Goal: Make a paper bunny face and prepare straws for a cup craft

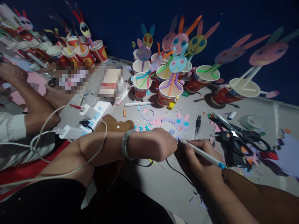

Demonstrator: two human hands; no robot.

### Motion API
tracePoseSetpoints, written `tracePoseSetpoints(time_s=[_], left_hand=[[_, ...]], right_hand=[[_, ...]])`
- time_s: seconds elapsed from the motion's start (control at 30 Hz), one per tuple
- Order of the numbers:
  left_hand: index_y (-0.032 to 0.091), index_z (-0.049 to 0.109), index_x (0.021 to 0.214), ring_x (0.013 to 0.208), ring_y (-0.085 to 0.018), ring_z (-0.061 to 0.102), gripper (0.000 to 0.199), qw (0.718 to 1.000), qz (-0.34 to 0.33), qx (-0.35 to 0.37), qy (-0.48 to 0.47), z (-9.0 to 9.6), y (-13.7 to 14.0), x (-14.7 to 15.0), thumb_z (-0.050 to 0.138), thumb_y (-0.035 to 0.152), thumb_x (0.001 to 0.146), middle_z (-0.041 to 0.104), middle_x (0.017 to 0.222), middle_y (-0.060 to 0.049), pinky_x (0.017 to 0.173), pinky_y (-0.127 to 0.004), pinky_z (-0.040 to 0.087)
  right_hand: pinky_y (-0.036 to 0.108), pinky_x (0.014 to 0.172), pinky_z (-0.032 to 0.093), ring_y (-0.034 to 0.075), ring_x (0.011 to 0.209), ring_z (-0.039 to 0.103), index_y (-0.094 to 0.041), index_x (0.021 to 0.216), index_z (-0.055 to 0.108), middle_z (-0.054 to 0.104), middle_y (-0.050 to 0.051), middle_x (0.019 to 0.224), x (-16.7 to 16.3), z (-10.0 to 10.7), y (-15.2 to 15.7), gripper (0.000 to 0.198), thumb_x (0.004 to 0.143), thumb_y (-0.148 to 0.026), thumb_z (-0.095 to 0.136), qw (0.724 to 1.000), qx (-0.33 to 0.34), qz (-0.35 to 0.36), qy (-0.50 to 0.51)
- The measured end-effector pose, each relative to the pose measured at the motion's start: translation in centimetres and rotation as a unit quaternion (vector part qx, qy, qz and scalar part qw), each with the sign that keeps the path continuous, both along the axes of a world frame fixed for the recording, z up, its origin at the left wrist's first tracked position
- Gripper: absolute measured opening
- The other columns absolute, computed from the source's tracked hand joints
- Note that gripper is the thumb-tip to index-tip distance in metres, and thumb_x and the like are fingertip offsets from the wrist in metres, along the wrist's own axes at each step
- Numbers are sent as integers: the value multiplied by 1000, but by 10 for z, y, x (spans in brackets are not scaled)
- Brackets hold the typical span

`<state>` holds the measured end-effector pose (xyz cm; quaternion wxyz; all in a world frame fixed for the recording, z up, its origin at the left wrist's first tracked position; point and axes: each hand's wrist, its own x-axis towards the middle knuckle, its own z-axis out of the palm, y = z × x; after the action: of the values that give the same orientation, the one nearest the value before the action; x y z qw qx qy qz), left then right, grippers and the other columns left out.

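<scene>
My right hand [206,157] grips a slim white marker [202,152] with a blue end, its tip pointing left toward my other hand. My left hand [163,143], a bangle on its wrist, is closed with the back of the hand up. Whatever its fingers hold is hidden or too small to name. Just beyond the hands lies a purple paper rabbit face [181,124] with blue eyes and pink ears. A black pen [197,127] rests on the table to the right of that face.
Paper cups [170,93] with rabbit-faced straws line the back. Scissors [240,141], a tape roll [251,121] and paper scraps lie right. A power strip [93,116] with white cables stands left; a cable crosses above my left arm. Another person's hand [14,73] is at far left.
</scene>
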<state>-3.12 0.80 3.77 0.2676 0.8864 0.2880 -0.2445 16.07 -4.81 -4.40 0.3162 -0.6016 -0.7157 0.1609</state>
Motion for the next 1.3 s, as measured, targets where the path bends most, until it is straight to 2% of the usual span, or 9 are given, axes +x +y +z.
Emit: tracePoseSetpoints(time_s=[0.23,0.5,0.8,1.03,1.3], left_hand=[[12,64,123,86,-24,68,37,1000,-11,10,-16,-8,-1,-1,53,15,88,73,98,-15,69,-32,49],[12,64,126,89,-25,69,40,1000,-15,8,-11,-7,0,-1,51,15,88,73,100,-16,71,-32,50],[16,66,126,93,-25,69,42,1000,-7,-14,16,1,1,3,56,15,85,74,107,-16,73,-32,50],[14,64,128,94,-26,69,42,1000,-6,-6,3,1,1,1,52,15,88,74,106,-16,75,-34,51],[14,63,129,98,-26,68,42,999,-16,-25,35,9,3,4,52,14,88,72,114,-17,74,-32,52]], right_hand=[[27,49,48,18,53,67,-22,82,64,76,4,72,2,-5,-1,21,89,-42,61,1000,22,11,-9],[28,55,50,19,62,69,-23,86,63,76,4,76,6,-7,-3,17,91,-39,62,1000,28,2,-3],[27,48,46,16,50,63,-22,83,62,73,2,68,4,-7,0,19,89,-40,62,999,46,-1,-9],[30,55,51,20,64,70,-23,83,62,78,7,82,4,-6,-3,22,90,-44,61,1000,-7,-1,8],[30,53,52,21,59,68,-21,83,64,77,9,78,4,-8,-2,27,89,-47,61,1000,-6,-23,-7]])
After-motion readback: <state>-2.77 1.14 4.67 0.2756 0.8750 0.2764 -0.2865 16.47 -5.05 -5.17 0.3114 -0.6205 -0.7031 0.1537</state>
